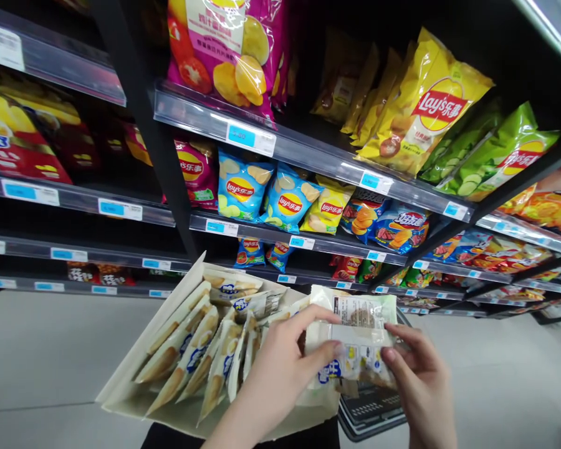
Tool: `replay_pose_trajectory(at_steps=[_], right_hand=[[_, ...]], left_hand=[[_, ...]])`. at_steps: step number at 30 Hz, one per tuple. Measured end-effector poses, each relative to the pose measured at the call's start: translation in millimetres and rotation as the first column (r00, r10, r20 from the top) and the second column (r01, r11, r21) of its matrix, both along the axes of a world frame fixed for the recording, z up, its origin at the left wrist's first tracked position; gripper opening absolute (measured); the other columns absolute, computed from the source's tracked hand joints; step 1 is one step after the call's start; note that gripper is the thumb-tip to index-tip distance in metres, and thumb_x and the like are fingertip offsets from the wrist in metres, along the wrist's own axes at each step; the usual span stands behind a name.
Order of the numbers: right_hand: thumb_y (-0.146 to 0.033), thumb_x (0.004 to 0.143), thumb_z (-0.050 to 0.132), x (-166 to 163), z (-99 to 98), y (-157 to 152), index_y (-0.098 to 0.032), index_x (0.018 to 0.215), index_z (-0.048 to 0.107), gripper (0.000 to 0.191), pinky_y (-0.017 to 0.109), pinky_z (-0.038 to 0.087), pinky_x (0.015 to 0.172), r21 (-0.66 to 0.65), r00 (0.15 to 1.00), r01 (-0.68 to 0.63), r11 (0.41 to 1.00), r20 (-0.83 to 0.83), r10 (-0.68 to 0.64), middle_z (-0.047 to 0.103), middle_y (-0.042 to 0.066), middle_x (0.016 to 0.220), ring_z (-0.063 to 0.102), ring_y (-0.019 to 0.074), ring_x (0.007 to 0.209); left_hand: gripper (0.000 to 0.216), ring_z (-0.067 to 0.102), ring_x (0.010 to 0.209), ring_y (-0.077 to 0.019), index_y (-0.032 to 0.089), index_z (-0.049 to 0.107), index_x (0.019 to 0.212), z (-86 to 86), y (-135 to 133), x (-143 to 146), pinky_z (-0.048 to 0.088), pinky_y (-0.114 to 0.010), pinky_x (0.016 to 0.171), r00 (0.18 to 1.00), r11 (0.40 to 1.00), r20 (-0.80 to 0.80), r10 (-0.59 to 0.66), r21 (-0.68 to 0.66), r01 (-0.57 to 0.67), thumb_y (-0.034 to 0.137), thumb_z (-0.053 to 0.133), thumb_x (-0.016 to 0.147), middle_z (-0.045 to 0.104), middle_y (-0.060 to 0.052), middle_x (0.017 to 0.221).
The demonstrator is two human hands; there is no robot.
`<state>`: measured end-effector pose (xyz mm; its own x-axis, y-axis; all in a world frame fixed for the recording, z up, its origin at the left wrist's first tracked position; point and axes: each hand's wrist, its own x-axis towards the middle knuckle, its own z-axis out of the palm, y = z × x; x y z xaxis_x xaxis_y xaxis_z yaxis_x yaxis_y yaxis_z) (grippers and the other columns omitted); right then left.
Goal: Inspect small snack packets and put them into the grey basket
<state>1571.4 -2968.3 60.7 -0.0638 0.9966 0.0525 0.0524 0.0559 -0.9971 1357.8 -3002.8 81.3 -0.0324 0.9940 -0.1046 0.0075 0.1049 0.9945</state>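
Observation:
A small cream-coloured snack packet (pixel 358 330) with blue lettering is held up in front of me, its printed back partly showing. My left hand (pixel 292 352) pinches its left side between thumb and fingers. At its right side, my right hand (pixel 418 371) grips the edge the same way. Below and to the left is an open cream cardboard box (pixel 143 408), tilted, with several similar packets (pixel 227 362) standing in it. My left forearm crosses in front of the box and hides part of its right side.
Dark shelving (pixel 308 140) with price labels rises ahead, filled with crisp bags. A yellow crisp bag (pixel 425 112) leans out over the upper shelf edge. Under my hands stands a black basket (pixel 369 408) on the grey tiled floor (pixel 42 355).

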Motion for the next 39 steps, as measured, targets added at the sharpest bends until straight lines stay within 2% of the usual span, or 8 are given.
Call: replay_pose_trajectory(at_steps=[3, 7, 16, 20, 23, 25, 33, 39], right_hand=[[-0.031, 0.071, 0.077, -10, 10.1, -1, -0.022, 0.091, 0.059, 0.028, 0.022, 0.049, 0.045, -0.051, 0.999, -0.039, 0.998, -0.014, 0.039, 0.062, 0.0, 0.066, 0.06, 0.0143, 0.053], [-0.032, 0.076, 0.073, -14, 16.6, 2, -0.02, 0.074, 0.051, 0.025, 0.016, 0.035, 0.042, -0.001, 0.99, -0.126, 0.992, 0.069, 0.126, 0.045, -0.005, 0.063, 0.042, 0.007, 0.049], [-0.027, 0.078, 0.07, 7, 17.5, 12, -0.019, 0.059, 0.049, 0.029, 0.021, 0.032, 0.048, 0.248, 0.924, -0.225, 0.942, 0.361, 0.126, 0.044, -0.001, 0.071, 0.041, 0.0114, 0.059], [-0.029, 0.077, 0.071, 5, 18.2, 8, -0.019, 0.065, 0.057, 0.022, 0.021, 0.034, 0.046, 0.218, 0.952, -0.188, 0.958, 0.279, 0.123, 0.049, 0.0, 0.07, 0.044, 0.0116, 0.056], [-0.032, 0.075, 0.072, -2, 20.6, 4, -0.02, 0.069, 0.06, 0.018, 0.021, 0.038, 0.047, 0.154, 0.975, -0.165, 0.974, 0.175, 0.137, 0.053, 0.001, 0.071, 0.048, 0.013, 0.058], [-0.033, 0.074, 0.073, -4, 21.7, 3, -0.02, 0.069, 0.061, 0.018, 0.022, 0.041, 0.05, 0.136, 0.975, -0.177, 0.975, 0.157, 0.155, 0.055, 0.003, 0.073, 0.051, 0.0152, 0.063], [-0.028, 0.073, 0.074, -2, 9.9, 7, -0.021, 0.068, 0.071, 0.009, 0.026, 0.048, 0.054, 0.2, 0.978, -0.177, 0.964, 0.144, 0.149, 0.063, 0.006, 0.076, 0.057, 0.0185, 0.068], [-0.026, 0.069, 0.077, -3, 1.5, 17, -0.024, 0.062, 0.072, 0.009, 0.03, 0.049, 0.061, 0.255, 0.981, -0.195, 0.947, 0.061, 0.186, 0.063, 0.005, 0.071, 0.057, 0.0202, 0.073]], left_hand=[[0.012, 0.048, 0.057, -0.0137, 0.023, 0.068, 0.085, -0.1, 2, 0, 0.035, -0.022, 0.052, 0.995, 0.998, -0.091, 0.039, 0.045, -0.035, 0.028, 0.065, 0.076, 0.057, 0.002, 0.07], [0.005, 0.055, 0.091, -0.0232, 0.022, 0.069, 0.07, 1.8, 4, 1, 0.043, -0.03, 0.08, 0.989, 0.994, -0.135, 0.053, 0.106, -0.039, 0.023, 0.066, 0.073, 0.06, -0.003, 0.089], [0.016, 0.06, 0.088, -0.0213, 0.019, 0.074, 0.059, -7.0, 7, -1, 0.047, -0.029, 0.077, 0.99, 0.994, 0.138, 0.03, 0.099, -0.044, 0.009, 0.065, 0.068, 0.061, -0.006, 0.095], [0.014, 0.059, 0.105, -0.0261, 0.02, 0.074, 0.059, -5.6, 7, -6, 0.046, -0.034, 0.088, 0.973, 0.995, 0.23, -0.022, 0.103, -0.002, 0.014, 0.068, 0.069, 0.062, -0.008, 0.116], [0.004, 0.05, 0.12, -0.0312, 0.022, 0.076, 0.069, -1.5, 3, -5, 0.041, -0.041, 0.098, 0.979, 0.994, 0.195, -0.061, 0.104, 0.041, 0.022, 0.072, 0.07, 0.058, -0.009, 0.129], [0.011, 0.045, 0.126, -0.0339, 0.024, 0.077, 0.075, 0.3, 0, -2, 0.036, -0.046, 0.103, 0.984, 0.992, 0.161, -0.079, 0.107, 0.062, 0.029, 0.077, 0.065, 0.056, -0.009, 0.133], [0.006, 0.051, 0.121, -0.0333, 0.026, 0.079, 0.067, 0.3, 5, 8, 0.032, -0.047, 0.108, 0.987, 0.997, 0.16, 0.033, 0.069, -0.045, 0.022, 0.074, 0.067, 0.064, -0.007, 0.124], [0.015, 0.051, 0.122, -0.0319, 0.025, 0.079, 0.069, -1.7, 9, 3, 0.034, -0.044, 0.107, 0.988, 0.996, 0.151, 0.006, 0.086, -0.019, 0.014, 0.069, 0.068, 0.056, -0.006, 0.135]])
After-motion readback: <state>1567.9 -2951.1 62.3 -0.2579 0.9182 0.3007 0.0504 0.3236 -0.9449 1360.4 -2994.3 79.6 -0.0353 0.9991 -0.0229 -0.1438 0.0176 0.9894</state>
